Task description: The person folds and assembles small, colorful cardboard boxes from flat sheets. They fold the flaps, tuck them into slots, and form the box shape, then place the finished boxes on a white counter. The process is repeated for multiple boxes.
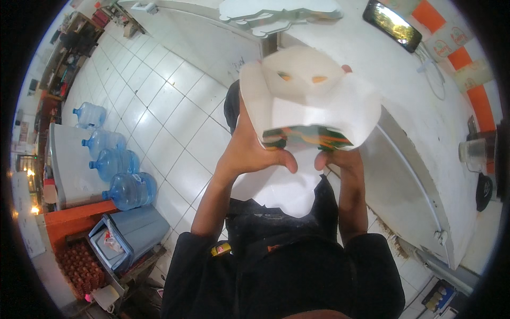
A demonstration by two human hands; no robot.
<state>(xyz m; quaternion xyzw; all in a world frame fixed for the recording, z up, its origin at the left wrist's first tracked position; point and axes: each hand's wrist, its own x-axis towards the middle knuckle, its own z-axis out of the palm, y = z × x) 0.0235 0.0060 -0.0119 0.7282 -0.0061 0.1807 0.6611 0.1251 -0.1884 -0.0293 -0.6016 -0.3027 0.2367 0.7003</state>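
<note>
In front of my chest I hold a white paperboard food box (311,111), partly folded, with its flaps standing up. Two small slots show orange in its far panel, and a green and orange printed strip runs along the near side. My left hand (257,154) grips the near left corner, thumb on the near side and fingers mostly hidden behind the board. At the near right corner my right hand (342,158) grips it likewise, its thumb toward the other one. A white flap hangs below, between the thumbs. Beyond the box, flat white box blanks (281,13) lie stacked on the counter.
A phone (393,25) with a white cable lies on the white counter (414,106) at the far right. A glass mug (473,151) stands at the right edge. Leftward on the tiled floor (170,111) are several blue water jugs (130,190) and a grey bin (135,234).
</note>
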